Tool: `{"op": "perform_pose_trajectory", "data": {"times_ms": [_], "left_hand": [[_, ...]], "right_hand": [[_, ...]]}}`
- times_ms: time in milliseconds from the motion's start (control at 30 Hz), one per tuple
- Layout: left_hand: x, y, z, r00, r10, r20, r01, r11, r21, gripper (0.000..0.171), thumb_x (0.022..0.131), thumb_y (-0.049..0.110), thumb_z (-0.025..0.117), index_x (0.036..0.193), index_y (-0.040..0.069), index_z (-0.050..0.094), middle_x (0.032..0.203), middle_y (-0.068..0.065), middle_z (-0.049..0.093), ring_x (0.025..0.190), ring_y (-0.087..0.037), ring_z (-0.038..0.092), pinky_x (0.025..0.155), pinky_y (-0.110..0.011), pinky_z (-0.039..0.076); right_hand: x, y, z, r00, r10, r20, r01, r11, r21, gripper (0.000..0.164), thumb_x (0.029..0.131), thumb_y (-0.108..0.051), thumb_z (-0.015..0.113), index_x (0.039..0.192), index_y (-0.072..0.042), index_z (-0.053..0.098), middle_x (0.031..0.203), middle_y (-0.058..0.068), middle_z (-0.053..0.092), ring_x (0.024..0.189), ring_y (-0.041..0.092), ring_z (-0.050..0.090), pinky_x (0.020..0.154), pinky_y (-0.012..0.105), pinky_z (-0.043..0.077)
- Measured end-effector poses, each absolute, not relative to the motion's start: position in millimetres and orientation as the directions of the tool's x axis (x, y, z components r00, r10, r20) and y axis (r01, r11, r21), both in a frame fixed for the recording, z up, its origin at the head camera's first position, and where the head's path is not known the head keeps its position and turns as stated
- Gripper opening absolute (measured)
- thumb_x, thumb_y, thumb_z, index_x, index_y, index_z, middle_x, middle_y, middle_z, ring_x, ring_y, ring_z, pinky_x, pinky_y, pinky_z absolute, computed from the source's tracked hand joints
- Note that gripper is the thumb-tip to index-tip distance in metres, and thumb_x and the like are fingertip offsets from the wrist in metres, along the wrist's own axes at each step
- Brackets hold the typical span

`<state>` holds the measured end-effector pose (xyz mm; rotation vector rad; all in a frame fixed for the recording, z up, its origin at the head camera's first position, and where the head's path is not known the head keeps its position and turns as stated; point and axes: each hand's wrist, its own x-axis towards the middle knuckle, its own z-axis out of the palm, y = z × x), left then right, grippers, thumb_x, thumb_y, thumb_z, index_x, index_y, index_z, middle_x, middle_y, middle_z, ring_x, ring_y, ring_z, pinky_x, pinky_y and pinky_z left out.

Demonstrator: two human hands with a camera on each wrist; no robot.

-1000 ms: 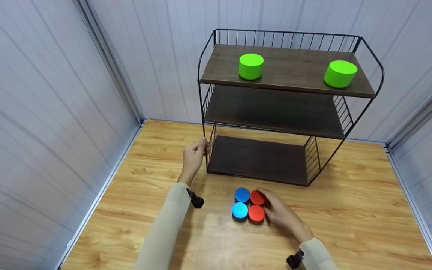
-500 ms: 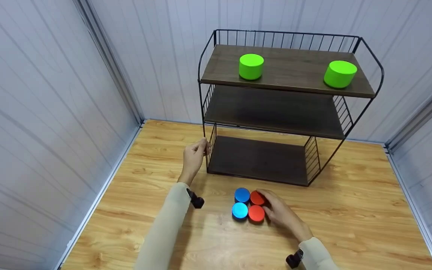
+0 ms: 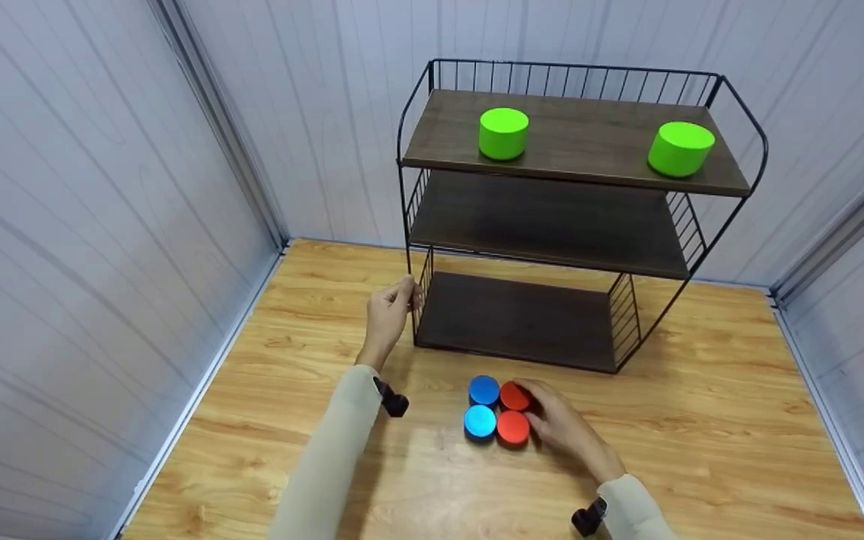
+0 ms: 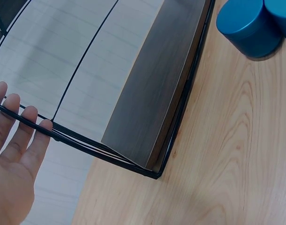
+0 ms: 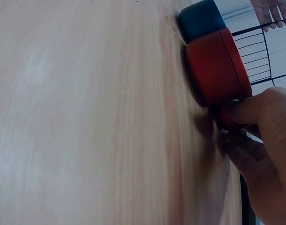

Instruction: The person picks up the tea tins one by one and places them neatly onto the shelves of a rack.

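Note:
In the head view my left hand (image 3: 387, 319) holds the left front post of a three-tier wire-and-wood shelf rack (image 3: 514, 311); its fingers wrap the black wire frame (image 4: 79, 146) in the left wrist view. My right hand (image 3: 565, 429) grips the far red tin (image 3: 513, 394) from its right side, thumb and fingers on its wall. The near red tin (image 3: 513, 427) touches it in front. Two blue tins, the far one (image 3: 484, 390) and the near one (image 3: 480, 422), stand just left of the red pair. All are upright on the wooden floor.
On the top shelf stand two green tins, one (image 3: 503, 135) left of the middle and one (image 3: 680, 148) near the right end. White panel walls (image 3: 87, 225) enclose the wooden floor (image 3: 252, 420) on the left, back and right.

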<state>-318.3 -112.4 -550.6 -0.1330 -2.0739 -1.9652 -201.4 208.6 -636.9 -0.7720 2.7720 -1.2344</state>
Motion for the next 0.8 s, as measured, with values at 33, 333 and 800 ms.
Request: {"op": "perform_pose_trajectory", "data": {"times_ms": [33,333,800], "left_hand": [[-318.5,-112.3,-550.7,-0.956,-0.121,0.265,0.259,0.066,0.964,0.042,0.108,0.034,0.057,0.078,0.008,0.072,0.083,-0.028,0.066,0.082,-0.050,0.062,0.083,-0.058,0.058],[-317.9,-111.6,-550.8,-0.952,-0.139,0.272,0.263,0.077,0.962,0.041,0.108,0.029,0.057,0.077,0.007,0.073,0.075,-0.013,0.068,0.083,-0.052,0.062,0.082,-0.055,0.059],[-317.4,-111.9,-550.5,-0.953,-0.134,0.272,0.265,0.068,0.962,0.041,0.108,0.030,0.057,0.079,0.007,0.073,0.075,-0.011,0.067,0.082,-0.051,0.061,0.081,-0.054,0.058]], "right_hand": [[-201.2,208.7,-636.8,-0.880,-0.438,0.182,-0.428,0.569,-0.702,0.055,0.092,0.009,0.069,0.144,0.003,0.053,0.137,0.020,0.061,0.128,0.038,0.059,0.108,0.055,0.047],[-200.6,208.5,-639.2,-0.885,-0.414,0.212,-0.431,0.559,-0.708,0.055,0.090,0.010,0.070,0.142,0.003,0.055,0.133,0.020,0.063,0.124,0.037,0.062,0.105,0.054,0.049],[-199.0,215.3,-636.9,-0.890,-0.377,0.256,-0.439,0.560,-0.703,0.055,0.088,0.006,0.075,0.140,0.005,0.056,0.131,0.022,0.064,0.118,0.036,0.064,0.100,0.052,0.054]]}}
